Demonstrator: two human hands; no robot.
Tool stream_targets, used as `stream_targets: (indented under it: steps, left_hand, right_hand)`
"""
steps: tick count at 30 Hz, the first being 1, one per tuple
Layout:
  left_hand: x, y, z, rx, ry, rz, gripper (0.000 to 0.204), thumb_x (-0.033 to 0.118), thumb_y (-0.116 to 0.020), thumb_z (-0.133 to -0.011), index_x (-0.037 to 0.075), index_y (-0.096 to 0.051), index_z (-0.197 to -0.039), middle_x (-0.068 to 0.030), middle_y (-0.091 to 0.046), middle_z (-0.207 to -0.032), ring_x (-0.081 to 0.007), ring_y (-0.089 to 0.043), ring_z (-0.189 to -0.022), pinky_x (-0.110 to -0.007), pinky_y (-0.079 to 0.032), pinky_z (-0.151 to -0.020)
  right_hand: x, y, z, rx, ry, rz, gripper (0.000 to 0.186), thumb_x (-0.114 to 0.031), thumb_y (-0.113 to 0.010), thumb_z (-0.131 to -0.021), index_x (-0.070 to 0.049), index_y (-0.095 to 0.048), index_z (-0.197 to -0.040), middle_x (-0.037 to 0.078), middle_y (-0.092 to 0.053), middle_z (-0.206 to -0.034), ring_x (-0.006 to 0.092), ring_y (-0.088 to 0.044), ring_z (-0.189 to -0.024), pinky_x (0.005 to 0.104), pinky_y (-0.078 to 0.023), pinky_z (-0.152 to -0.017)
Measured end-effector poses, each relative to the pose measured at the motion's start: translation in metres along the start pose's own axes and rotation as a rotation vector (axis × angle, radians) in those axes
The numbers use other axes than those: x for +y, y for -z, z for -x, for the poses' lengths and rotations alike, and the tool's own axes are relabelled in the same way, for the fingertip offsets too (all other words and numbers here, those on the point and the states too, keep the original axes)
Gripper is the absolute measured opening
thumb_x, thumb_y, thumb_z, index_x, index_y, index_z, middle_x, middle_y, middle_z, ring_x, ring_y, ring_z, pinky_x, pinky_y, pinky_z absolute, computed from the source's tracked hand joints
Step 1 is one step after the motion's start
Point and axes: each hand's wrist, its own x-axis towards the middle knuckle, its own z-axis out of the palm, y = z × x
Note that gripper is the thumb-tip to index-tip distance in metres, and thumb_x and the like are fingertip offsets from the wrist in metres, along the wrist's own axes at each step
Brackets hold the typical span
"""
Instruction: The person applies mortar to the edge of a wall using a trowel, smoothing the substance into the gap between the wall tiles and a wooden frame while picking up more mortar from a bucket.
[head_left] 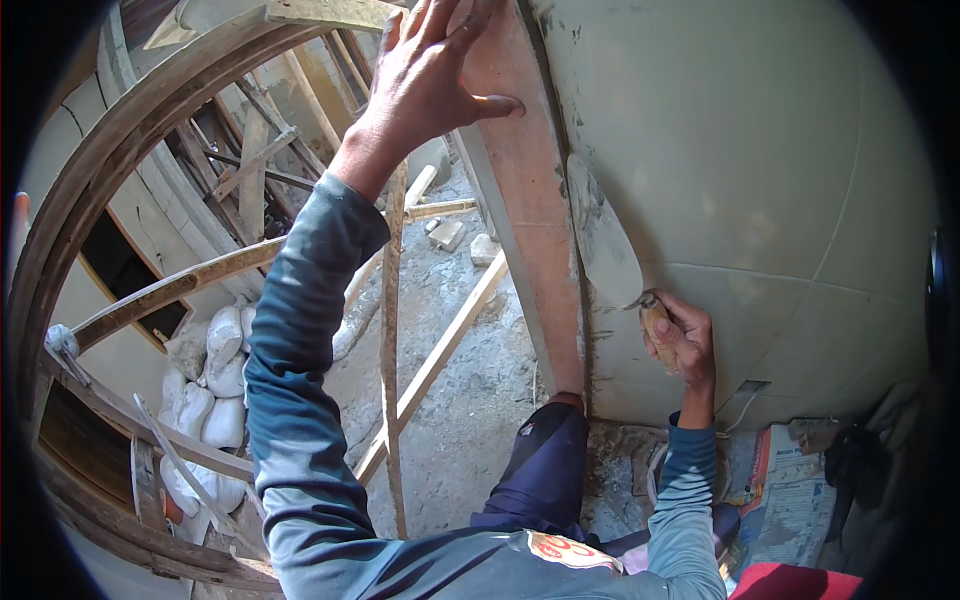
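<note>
My right hand (690, 338) is closed round the wooden handle of a trowel (603, 240). Its pale, smeared blade points up and lies along the seam between the wall (740, 150) and a tall reddish-brown frame post (525, 200). Higher up, my left hand (420, 90) rests against the post, with its thumb spread across the face and its fingers stretched upward; the fingertips run to the picture's top edge. The wall has large light tiles or panels with thin joints. Rough mortar marks show along the seam.
Thin wooden props (435, 365) slant over the rough, dusty floor left of the post. White filled sacks (225, 375) are piled at the left. Loose blocks (447, 235) lie beyond the props. Newspaper (795, 500) is spread at lower right by the wall, near a cable.
</note>
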Motion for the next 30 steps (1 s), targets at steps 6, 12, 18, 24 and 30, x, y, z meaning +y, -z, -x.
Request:
stream_targets:
  steps: [6, 12, 18, 24, 30]
  left_hand:
    - [-0.002, -0.010, -0.004, 0.026, -0.018, -0.021, 0.111, 0.045, -0.092, -0.065, 0.008, -0.038, -0.155, -0.0223, -0.025, -0.162, -0.0440, -0.022, -0.150, -0.057, -0.025, -0.121]
    - [-0.007, -0.011, 0.000, 0.029, -0.023, -0.061, 0.110, 0.044, -0.091, -0.066, 0.009, -0.038, -0.155, -0.0215, -0.025, -0.163, -0.0422, -0.022, -0.151, -0.057, -0.025, -0.121]
    - [-0.007, -0.010, -0.005, 0.033, -0.044, 0.015, 0.110, 0.045, -0.091, -0.066, 0.008, -0.038, -0.155, -0.0220, -0.026, -0.163, -0.0426, -0.024, -0.151, -0.055, -0.025, -0.122]
    - [-0.017, -0.019, -0.017, 0.190, -0.137, 0.012, 0.089, 0.041, -0.091, -0.069, 0.010, -0.054, -0.145, -0.0150, -0.044, -0.154, -0.0364, -0.047, -0.138, -0.045, -0.044, -0.112]
    - [-0.025, -0.001, -0.044, 0.150, 0.074, 0.197, 0.100, 0.026, -0.096, -0.056, 0.009, -0.053, -0.145, -0.0150, -0.044, -0.151, -0.0365, -0.049, -0.134, -0.044, -0.045, -0.111]
  right_hand:
    - [0.028, 0.041, 0.011, -0.142, -0.251, -0.210, 0.064, -0.037, -0.069, -0.093, 0.013, -0.058, -0.131, 0.014, -0.064, -0.083, 0.0141, -0.056, -0.056, 0.0268, -0.045, -0.051]
    - [0.038, 0.048, -0.016, -0.206, -0.269, -0.268, 0.064, -0.036, -0.069, -0.094, 0.012, -0.056, -0.133, 0.016, -0.064, -0.083, 0.0150, -0.057, -0.055, 0.0274, -0.046, -0.048]
    - [0.013, 0.049, -0.053, -0.251, -0.192, -0.285, 0.062, -0.036, -0.069, -0.094, 0.010, -0.057, -0.132, 0.016, -0.064, -0.083, 0.0151, -0.057, -0.055, 0.0264, -0.046, -0.047]
    - [-0.084, 0.005, -0.085, -0.003, 0.159, -0.109, 0.057, -0.031, -0.066, -0.097, 0.009, -0.055, -0.136, 0.016, -0.065, -0.086, 0.0140, -0.059, -0.058, 0.0257, -0.047, -0.048]
    - [-0.170, -0.057, -0.136, 0.258, 0.401, 0.525, 0.042, -0.018, -0.063, -0.101, 0.009, -0.059, -0.132, 0.014, -0.068, -0.090, 0.0181, -0.062, -0.065, 0.0309, -0.051, -0.057]
